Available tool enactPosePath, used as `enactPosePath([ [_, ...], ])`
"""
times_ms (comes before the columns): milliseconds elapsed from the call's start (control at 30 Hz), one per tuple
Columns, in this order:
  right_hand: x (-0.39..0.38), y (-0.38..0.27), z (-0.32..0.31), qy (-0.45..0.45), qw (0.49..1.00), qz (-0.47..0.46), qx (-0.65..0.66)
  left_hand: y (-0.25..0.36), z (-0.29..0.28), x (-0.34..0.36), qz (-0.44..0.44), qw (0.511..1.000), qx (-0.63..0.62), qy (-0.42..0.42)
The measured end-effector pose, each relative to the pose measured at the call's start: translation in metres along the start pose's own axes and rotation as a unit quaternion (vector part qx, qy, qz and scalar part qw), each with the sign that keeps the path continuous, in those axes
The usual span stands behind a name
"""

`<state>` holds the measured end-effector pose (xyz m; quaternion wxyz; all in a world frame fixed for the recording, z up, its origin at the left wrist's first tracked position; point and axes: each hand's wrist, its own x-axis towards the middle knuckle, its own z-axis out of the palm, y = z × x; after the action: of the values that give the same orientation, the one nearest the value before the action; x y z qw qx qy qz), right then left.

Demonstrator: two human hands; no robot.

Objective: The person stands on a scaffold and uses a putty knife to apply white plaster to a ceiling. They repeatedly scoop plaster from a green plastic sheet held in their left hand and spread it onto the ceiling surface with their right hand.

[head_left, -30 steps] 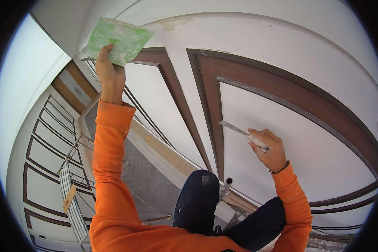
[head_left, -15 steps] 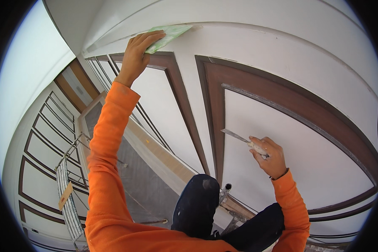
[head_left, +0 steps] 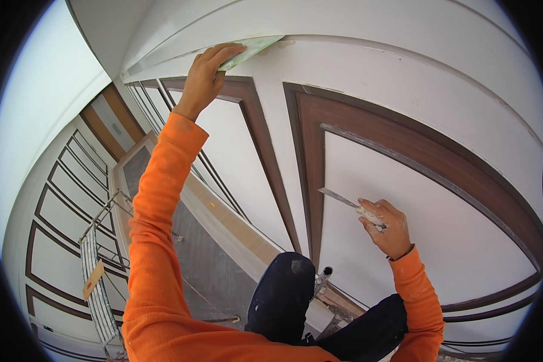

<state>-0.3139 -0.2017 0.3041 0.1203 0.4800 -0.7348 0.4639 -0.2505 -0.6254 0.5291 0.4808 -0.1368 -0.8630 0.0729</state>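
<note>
My left hand (head_left: pixel 205 78), closed on a thin green plastered sheet (head_left: pixel 256 48), reaches up to the white wall (head_left: pixel 380 60) at a ledge above the dark-framed panels, the sheet pressed along it. A pale patch shows on the wall by the sheet's right end. My right hand (head_left: pixel 387 226) grips a putty knife (head_left: pixel 338 196) with a crusted handle, its blade pointing left in front of the large brown-framed white panel (head_left: pixel 428 223). Whether the blade touches that panel is unclear.
My knees (head_left: pixel 277 289) are bent below me, near a metal scaffold pole (head_left: pixel 324 274). Another metal scaffold (head_left: pixel 95 283) stands at lower left. A grey floor (head_left: pixel 211 259) lies far below, alongside the panelled walls; a wooden door (head_left: pixel 102 117) is at the far left end.
My left hand has moved right, and the green sheet has turned from facing me to lying edge-on along the wall ledge. My right hand with the knife sits slightly lower in the view.
</note>
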Motion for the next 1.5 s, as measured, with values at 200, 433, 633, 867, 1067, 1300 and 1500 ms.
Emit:
enactPosePath([
  [200,0.001,0.003,0.000,0.000,1.000,0.002,-0.004,-0.004,0.005,0.000,0.006,1.000,-0.002,-0.008],
  [433,0.002,0.003,0.000,-0.003,1.000,0.009,0.000,-0.005,0.005,0.005,-0.002,1.000,-0.029,-0.001],
  [633,0.001,0.005,0.001,-0.012,1.000,0.009,-0.002,-0.017,-0.006,0.017,-0.033,0.995,-0.070,-0.056],
  [867,0.001,0.004,0.002,-0.005,1.000,0.000,0.001,-0.029,-0.014,0.025,-0.047,0.991,-0.062,-0.113],
  [1067,0.002,0.002,0.002,-0.009,1.000,0.005,-0.001,-0.029,-0.017,0.025,-0.038,0.990,-0.070,-0.113],
  [1300,0.002,0.000,0.000,-0.018,1.000,0.006,-0.018,-0.028,-0.035,0.025,-0.025,0.986,0.001,-0.163],
  [1500,0.000,-0.001,0.003,-0.024,1.000,0.015,-0.009,-0.019,-0.058,-0.018,-0.057,0.993,-0.052,-0.093],
])
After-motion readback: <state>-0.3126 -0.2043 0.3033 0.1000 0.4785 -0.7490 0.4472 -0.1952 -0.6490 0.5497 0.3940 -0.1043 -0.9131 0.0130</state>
